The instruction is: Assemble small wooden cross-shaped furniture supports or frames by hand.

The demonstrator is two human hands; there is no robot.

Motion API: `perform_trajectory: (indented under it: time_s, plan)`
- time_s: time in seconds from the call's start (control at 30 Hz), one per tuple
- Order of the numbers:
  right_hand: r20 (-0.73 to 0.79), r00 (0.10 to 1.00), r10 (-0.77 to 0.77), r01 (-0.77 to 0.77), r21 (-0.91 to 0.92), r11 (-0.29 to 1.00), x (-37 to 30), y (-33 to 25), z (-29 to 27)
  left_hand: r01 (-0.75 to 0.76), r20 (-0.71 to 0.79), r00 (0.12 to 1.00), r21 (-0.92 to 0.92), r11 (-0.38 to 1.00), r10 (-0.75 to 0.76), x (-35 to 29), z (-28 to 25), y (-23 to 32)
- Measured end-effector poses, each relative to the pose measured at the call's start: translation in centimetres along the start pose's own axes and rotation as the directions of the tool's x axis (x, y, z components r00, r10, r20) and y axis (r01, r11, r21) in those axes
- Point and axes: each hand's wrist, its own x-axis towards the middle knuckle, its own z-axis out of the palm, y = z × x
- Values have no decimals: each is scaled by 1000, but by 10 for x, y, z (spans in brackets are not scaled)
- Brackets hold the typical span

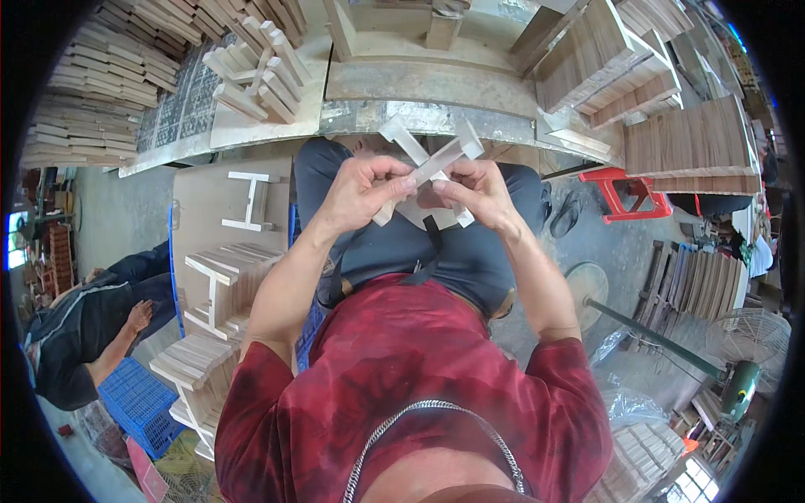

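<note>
Over my lap, in front of the bench edge, I hold a pale wooden cross-shaped frame [444, 158], its bars crossing in an X with short blocks at the far ends. My left hand [369, 193] grips it on the left, thumb and fingers closed around a bar near the crossing. On the other side my right hand [475, 193] pinches the frame, close to the left. The fingers hide part of the joint, so I cannot tell whether the bars are fixed together.
A worn wooden workbench [428, 84] spans the far side, bearing small wooden pieces [267, 80] and board assemblies [587, 63]. Left of me are stacked I-shaped wooden frames [222, 281]. A co-worker [92, 323] is farther left. A red stool [627, 194] and fan [745, 360] stand right.
</note>
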Motion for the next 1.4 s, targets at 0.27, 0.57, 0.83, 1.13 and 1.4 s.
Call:
perform_trajectory:
  time_s: [0.27,0.57,0.83,1.13,1.4]
  plan:
    - [21,1000,-11,13,-108,994,24,2,-12,31,144,989,-34,999,-26,25,-11,-10]
    - [-54,982,-180,174,-103,979,27,-23,2,-115,-77,989,162,980,129,7,2,17]
    - [-57,988,-144,132,-178,975,21,-45,7,-238,-82,962,204,950,259,4,8,32]
    - [-12,994,109,-106,167,980,51,2,-23,-84,1,996,-142,986,85,22,-11,-8]
    - [-232,972,-48,116,288,951,65,-41,-33,-171,-233,901,585,793,366,76,-19,21]
